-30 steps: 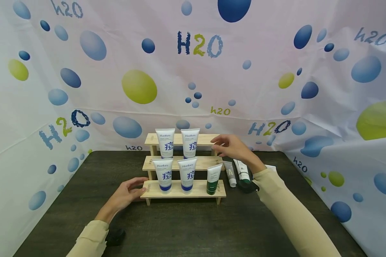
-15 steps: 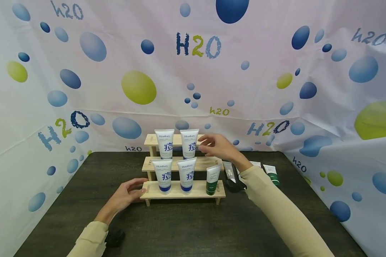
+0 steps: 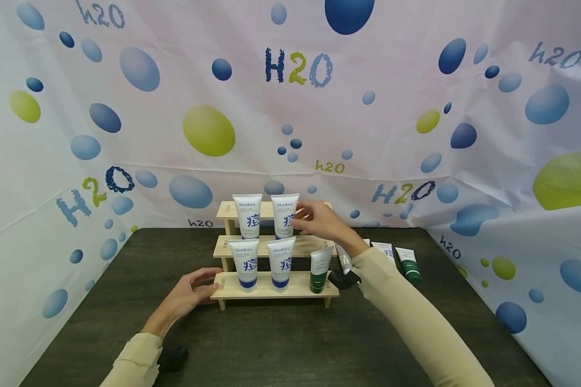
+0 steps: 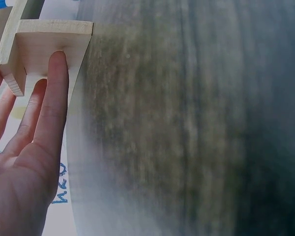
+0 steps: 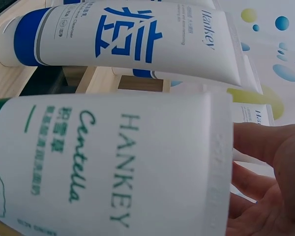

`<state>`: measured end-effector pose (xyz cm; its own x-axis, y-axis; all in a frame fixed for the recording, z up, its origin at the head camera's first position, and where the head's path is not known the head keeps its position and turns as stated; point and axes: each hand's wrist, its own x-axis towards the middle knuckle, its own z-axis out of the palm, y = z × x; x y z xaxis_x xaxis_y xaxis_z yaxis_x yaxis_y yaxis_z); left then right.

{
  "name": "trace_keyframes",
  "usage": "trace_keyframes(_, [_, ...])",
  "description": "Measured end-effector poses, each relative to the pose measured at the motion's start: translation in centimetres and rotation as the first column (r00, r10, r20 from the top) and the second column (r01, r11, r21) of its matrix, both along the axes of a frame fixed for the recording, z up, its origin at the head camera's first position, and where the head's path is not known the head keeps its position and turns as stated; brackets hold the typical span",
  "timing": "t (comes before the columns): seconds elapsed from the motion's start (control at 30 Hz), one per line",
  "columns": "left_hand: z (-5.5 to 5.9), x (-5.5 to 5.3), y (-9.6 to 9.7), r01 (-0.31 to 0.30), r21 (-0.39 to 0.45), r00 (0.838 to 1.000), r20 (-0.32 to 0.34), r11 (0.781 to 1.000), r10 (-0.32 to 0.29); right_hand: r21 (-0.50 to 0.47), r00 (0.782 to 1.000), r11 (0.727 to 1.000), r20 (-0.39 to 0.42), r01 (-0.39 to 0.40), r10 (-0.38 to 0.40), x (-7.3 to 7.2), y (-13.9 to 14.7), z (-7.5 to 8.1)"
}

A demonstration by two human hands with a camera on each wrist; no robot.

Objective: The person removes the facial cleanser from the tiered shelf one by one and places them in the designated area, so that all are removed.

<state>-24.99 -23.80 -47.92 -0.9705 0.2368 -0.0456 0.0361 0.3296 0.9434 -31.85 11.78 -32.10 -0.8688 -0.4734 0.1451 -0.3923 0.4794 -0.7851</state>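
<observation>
A three-tier wooden display stand [image 3: 271, 245] carries white tubes of Hankey facial cleanser. My left hand [image 3: 189, 293] holds the left end of its lowest shelf, the thumb at the board's edge and the fingers [image 4: 53, 98] against the wood from beneath. My right hand [image 3: 321, 221] is at the right-hand middle-shelf tube [image 3: 284, 215], thumb over its right edge and fingertips behind. Another blue-and-white tube [image 3: 249, 215] stands to its left. On the lowest shelf are two blue-capped tubes [image 3: 244, 263] and a green-capped Centella tube [image 3: 321, 269], large in the right wrist view [image 5: 113, 162].
More tubes lie on the dark table [image 3: 281, 349] right of the stand, including a green-and-white one [image 3: 409, 266] and a grey one [image 3: 342, 260], partly behind the right arm. A bubble-printed backdrop [image 3: 290, 107] encloses the table at the back and sides.
My right hand has moved left from the stand's right end to the right-hand middle-shelf tube, which stays in place. The left hand has not moved.
</observation>
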Motion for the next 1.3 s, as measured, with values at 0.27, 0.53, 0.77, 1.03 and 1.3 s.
trace_keyframes(0.27, [0.0, -0.1, 0.0, -0.004, -0.013, 1.000, -0.004, 1.000, 0.004, 0.027, 1.000, 1.000, -0.017, 0.007, -0.006, -0.3, -0.5, -0.4])
trace_keyframes(0.53, [0.1, -0.1, -0.1, -0.004, -0.025, 1.000, -0.006, 1.000, 0.004, 0.037, 1.000, 0.999, 0.002, 0.020, -0.020, -0.5, -0.8, -0.7])
trace_keyframes(0.77, [0.1, -0.2, -0.1, -0.001, -0.031, 1.000, -0.008, 1.000, 0.001, -0.004, 0.999, 1.000, -0.028, 0.022, -0.022, -0.4, -1.1, -0.6])
trace_keyframes(1.03, [0.0, -0.3, 0.0, -0.012, -0.041, 1.000, -0.010, 0.999, 0.012, -0.039, 0.998, 0.998, -0.030, 0.049, -0.050, -0.3, -1.1, -0.7])
trace_keyframes(1.3, [-0.1, -0.3, 0.0, -0.012, -0.036, 1.000, -0.018, 0.999, 0.011, -0.077, 0.997, 0.994, -0.022, 0.077, -0.079, 0.0, -0.2, 0.2])
